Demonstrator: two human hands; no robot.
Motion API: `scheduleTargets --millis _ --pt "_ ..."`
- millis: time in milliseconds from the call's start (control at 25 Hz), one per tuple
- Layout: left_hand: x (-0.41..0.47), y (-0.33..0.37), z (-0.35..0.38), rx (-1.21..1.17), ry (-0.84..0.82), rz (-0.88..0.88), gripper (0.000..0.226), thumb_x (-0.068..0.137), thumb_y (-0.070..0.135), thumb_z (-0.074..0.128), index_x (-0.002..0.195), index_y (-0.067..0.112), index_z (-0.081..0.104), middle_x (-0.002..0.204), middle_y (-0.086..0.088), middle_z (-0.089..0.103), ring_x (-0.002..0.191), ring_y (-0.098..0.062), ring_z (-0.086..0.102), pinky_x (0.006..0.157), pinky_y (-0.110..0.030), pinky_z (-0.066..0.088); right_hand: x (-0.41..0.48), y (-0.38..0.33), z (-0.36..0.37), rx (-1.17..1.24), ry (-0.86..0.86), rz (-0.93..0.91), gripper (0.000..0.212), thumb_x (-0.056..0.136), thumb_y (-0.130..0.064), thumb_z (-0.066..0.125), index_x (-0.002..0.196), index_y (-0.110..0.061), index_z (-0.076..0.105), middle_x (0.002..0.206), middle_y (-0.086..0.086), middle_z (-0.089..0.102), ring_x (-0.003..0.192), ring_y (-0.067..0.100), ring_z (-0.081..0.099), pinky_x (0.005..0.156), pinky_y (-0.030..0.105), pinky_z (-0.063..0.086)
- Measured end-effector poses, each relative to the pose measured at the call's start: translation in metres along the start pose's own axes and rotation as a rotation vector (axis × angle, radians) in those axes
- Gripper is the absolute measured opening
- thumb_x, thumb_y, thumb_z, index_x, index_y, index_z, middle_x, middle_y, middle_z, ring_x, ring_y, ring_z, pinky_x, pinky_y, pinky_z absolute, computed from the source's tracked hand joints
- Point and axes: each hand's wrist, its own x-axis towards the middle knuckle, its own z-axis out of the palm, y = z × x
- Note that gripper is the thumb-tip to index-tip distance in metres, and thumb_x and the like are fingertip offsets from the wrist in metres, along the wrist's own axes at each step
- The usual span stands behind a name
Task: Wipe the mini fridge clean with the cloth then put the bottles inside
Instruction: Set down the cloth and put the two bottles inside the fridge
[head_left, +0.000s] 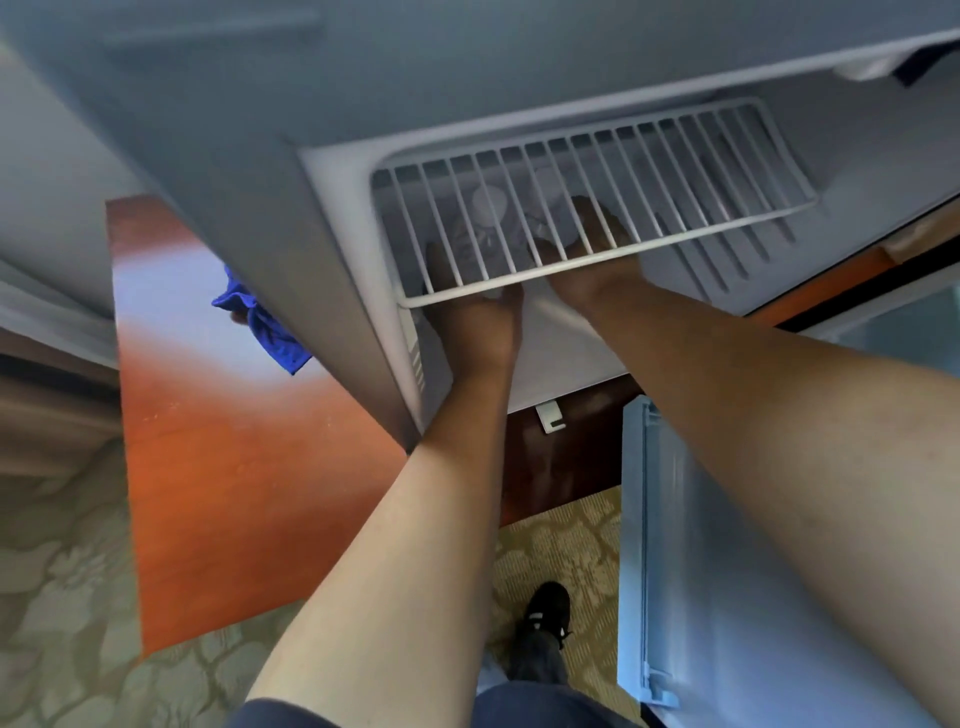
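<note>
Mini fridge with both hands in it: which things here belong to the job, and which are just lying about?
Part of the job: mini fridge, its wire shelf, bottles blurred beneath that shelf, blue cloth beside the fridge, left hand and right hand reaching under the shelf.

Just there: wooden top, patterned carpet, black shoe.

A reddish wooden surface (234, 467) stands over a patterned carpet (62, 597), where a black shoe (545, 610) rests.
</note>
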Motion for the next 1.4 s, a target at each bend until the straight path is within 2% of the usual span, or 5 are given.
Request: scheduleTargets --millis 280,520,840,1120,1400 --pt "-0.074 0.044 -0.056 0.093 -0.383 -0.21 0.086 0.092 0.027 0.071 0.161 0.017 0.022 0.162 -0.008 0.036 0.149 -0.026 0.035 0.119 -0.038 0.034 -0.069 -0.002 -0.032 -0.182 0.188 0.165 0.056 0.095 -0.031 0.068 0.146 -0.013 0.053 0.142 0.016 0.058 0.132 0.03 0.056 0.107 0.033 0.048" --pt "-0.103 0.062 -0.1 0.082 -0.641 -0.2 0.054 0.095 0.029 0.068 0.146 0.026 0.05 0.149 0.007 0.053 0.135 -0.01 0.05 0.099 -0.021 0.04 -0.142 -0.002 -0.037 0.019 0.307 0.221 0.033 0.094 -0.026 0.067 0.127 -0.019 0.069 0.135 0.008 0.064 0.121 0.021 0.063 0.088 0.02 0.043" --pt "-0.176 0.091 -0.182 0.078 -0.65 0.017 0.022 0.092 0.02 0.072 0.113 0.022 0.072 0.105 0.007 0.077 0.1 -0.003 0.071 0.094 -0.031 0.057 -0.297 -0.019 -0.038 0.381 0.384 0.064 0.017 0.091 -0.018 0.064 0.102 -0.026 0.075 0.103 -0.005 0.075 0.103 0.017 0.07 0.089 0.031 0.055" --pt "-0.314 0.143 -0.233 -0.053 -0.562 0.197 0.023 0.096 0.013 0.066 0.116 0.022 0.073 0.107 0.005 0.077 0.1 -0.004 0.073 0.092 -0.032 0.06 -0.489 0.037 -0.096 0.537 0.151 -0.034 0.016 0.1 -0.022 0.063 0.094 -0.029 0.076 0.093 -0.008 0.078 0.086 0.008 0.075 0.073 0.031 0.063" --pt "-0.408 0.193 -0.26 0.013 -0.699 0.488 0.037 0.094 0.028 0.071 0.13 0.032 0.065 0.124 0.008 0.069 0.102 -0.001 0.07 0.09 -0.02 0.055 -0.563 0.108 -0.16 0.586 0.327 0.037 0.015 0.1 -0.015 0.063 0.098 -0.021 0.076 0.099 0.006 0.08 0.076 0.014 0.071 0.063 0.033 0.058"
